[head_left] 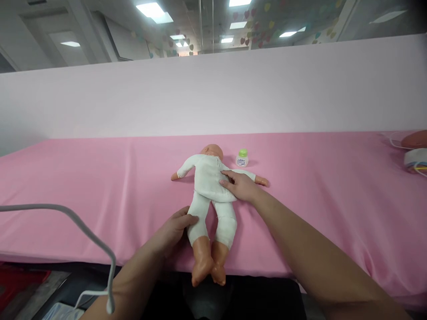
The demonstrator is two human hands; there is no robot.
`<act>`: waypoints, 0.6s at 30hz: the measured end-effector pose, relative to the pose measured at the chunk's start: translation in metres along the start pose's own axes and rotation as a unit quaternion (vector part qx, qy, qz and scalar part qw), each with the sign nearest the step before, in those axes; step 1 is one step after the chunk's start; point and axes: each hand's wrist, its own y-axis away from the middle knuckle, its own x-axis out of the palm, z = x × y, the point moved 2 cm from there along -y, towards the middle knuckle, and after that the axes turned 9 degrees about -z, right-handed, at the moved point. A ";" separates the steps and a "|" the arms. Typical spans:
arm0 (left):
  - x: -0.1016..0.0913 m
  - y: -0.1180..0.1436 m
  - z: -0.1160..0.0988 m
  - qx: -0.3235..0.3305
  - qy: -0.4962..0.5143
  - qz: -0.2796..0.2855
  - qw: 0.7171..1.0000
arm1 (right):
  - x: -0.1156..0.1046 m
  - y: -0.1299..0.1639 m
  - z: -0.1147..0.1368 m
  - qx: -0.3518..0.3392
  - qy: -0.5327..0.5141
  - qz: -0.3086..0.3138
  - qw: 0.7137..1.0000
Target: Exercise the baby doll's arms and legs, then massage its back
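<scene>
A baby doll (213, 178) with a white cloth body lies on its back on the pink-covered table, head away from me and bare feet over the near edge. My left hand (179, 226) grips the doll's leg on the left, thumb on top; its other fingers are partly hidden beside and under the leg. My right hand (243, 186) rests against the right side of the doll's torso, thumb and forefinger apart on the cloth. Just beyond the doll's right-side arm stands a small clear bottle (242, 159) with a green cap.
Pink cloth (100, 186) covers the table, with a white wall panel (213, 98) and glass behind it. A grey bent tube (83, 229) crosses the lower left. At the far right edge lie a brown object (415, 140) and a white item (415, 159), both cut off.
</scene>
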 end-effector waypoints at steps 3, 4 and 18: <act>-0.008 -0.004 0.002 0.022 -0.066 0.001 0.998 | 0.000 0.000 0.002 0.000 0.008 0.007 1.000; -0.010 -0.004 0.002 0.036 -0.103 -0.006 0.994 | 0.000 0.001 0.003 0.001 0.012 0.010 1.000; -0.033 -0.033 -0.009 0.190 -0.275 -0.194 0.922 | 0.011 0.009 0.019 -0.042 0.048 -0.013 0.998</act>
